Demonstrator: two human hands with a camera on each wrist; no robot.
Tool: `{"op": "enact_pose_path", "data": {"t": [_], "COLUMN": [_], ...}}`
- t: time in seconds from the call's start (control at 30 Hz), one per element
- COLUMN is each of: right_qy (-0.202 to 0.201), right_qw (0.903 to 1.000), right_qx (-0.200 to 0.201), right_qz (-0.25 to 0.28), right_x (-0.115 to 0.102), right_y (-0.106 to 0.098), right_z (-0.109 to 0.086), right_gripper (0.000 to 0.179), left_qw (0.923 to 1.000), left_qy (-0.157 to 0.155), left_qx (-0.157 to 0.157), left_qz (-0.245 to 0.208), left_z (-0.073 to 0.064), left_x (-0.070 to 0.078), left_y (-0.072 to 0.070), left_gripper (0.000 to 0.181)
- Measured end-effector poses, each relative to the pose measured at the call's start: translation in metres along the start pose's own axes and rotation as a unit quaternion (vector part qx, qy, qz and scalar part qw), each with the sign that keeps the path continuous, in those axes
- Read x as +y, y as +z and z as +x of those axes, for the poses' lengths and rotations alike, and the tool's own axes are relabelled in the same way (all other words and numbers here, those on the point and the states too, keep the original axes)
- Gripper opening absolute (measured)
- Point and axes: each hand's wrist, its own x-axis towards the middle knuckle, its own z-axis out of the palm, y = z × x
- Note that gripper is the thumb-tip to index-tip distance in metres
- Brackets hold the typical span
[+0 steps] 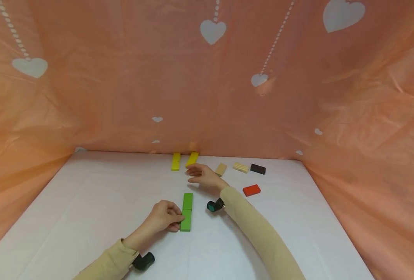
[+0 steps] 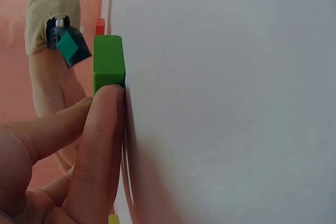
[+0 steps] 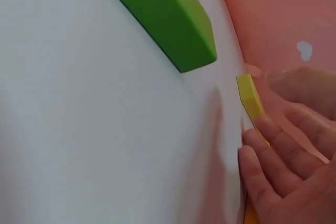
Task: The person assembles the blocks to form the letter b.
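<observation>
Two green blocks [image 1: 187, 212] lie end to end in a line on the table. My left hand [image 1: 165, 216] holds the nearer one from its left side, thumb on its edge. In the left wrist view, the fingertips press on the green block [image 2: 109, 61]. My right hand [image 1: 204, 175] is held above the table beyond the green blocks, fingers loosely spread and holding nothing. Its fingertips overlap the near end of the right-hand yellow block [image 1: 192, 158]. Another yellow block [image 1: 175, 161] lies to the left. The right wrist view shows this hand [image 3: 294, 177] beside a yellow block [image 3: 249, 95].
Right of the right hand lie a plain wooden block [image 1: 221, 169], a striped pale block [image 1: 240, 167], a dark brown block [image 1: 258, 169] and a red block [image 1: 252, 190]. A pink curtain [image 1: 140, 97] with white hearts encloses the white table [image 1: 88, 202] at the back and sides.
</observation>
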Motion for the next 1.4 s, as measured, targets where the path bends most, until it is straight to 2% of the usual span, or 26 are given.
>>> {"op": "enact_pose_path", "data": {"t": [0.27,0.43,0.67,0.87,1.1,1.23,1.33,1.4], "right_qy": [0.033,0.047,0.023,0.033,0.034,0.013,-0.002,0.000], "right_qw": [0.9994,0.9979,0.9956,0.9920,0.9921,0.9931,0.9944,0.9946], "right_qx": [0.004,0.017,0.018,0.016,-0.010,-0.025,-0.012,0.012], "right_qz": [-0.003,-0.041,-0.089,-0.121,-0.121,-0.114,-0.105,-0.103], "right_x": [-0.002,-0.006,-0.013,-0.012,-0.013,-0.013,-0.012,-0.010], "right_y": [0.003,0.009,0.018,0.023,0.016,0.009,0.010,0.014], "right_z": [0.015,0.022,0.028,0.030,0.025,0.022,0.024,0.028], "right_gripper": [0.058,0.066,0.063,0.058,0.054,0.048,0.046,0.047], "left_qw": [0.9999,0.9998,0.9996,0.9998,0.9999,0.9999,0.9998,0.9998], "left_qy": [0.000,0.002,0.007,0.006,0.007,0.005,0.005,0.006], "left_qx": [-0.010,-0.019,-0.025,-0.016,-0.014,-0.015,-0.018,-0.020], "left_qz": [-0.006,-0.009,-0.010,-0.003,0.005,0.004,-0.002,-0.006], "left_z": [-0.001,-0.001,-0.002,-0.005,-0.002,-0.003,-0.003,-0.002], "left_x": [-0.001,-0.002,-0.003,-0.001,-0.002,-0.001,-0.003,-0.005], "left_y": [0.003,0.004,0.005,0.007,0.007,0.006,0.006,0.006], "left_gripper": [0.014,0.011,0.011,0.015,0.014,0.014,0.014,0.014]}}
